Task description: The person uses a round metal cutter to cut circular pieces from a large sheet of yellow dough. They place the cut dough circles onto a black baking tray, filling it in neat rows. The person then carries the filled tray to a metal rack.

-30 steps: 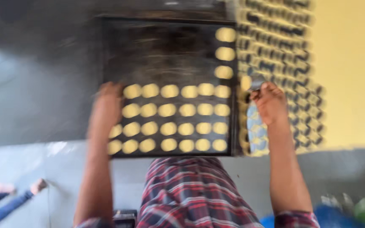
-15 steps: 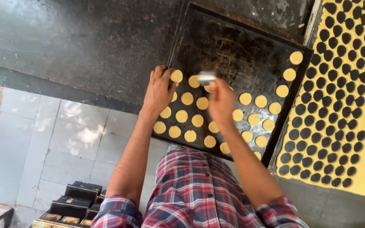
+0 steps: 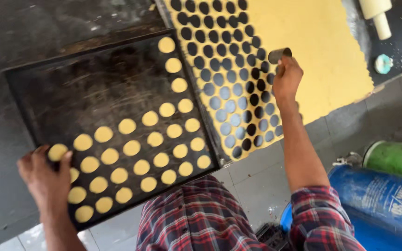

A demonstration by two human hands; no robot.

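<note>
You see pale yellow round dough discs (image 3: 141, 167) on the flat black metal baking tray (image 3: 70, 88). The rolled yellow dough sheet (image 3: 322, 51) shows a honeycomb pattern of dark round holes. The small grey metal ring cutter (image 3: 280, 55) looks dull. Your sleeves are red, white and dark plaid cloth (image 3: 196, 218). The blue cylinder (image 3: 378, 195) lies beside the green cylinder (image 3: 396, 158), and the rolling pin (image 3: 378, 16) is cream.

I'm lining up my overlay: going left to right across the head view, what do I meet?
Left hand holding a dough round → dark baking tray → yellow dough sheet full of round holes, with the right hand and metal cutter over it → rolling pin → blue cylinder.
</note>
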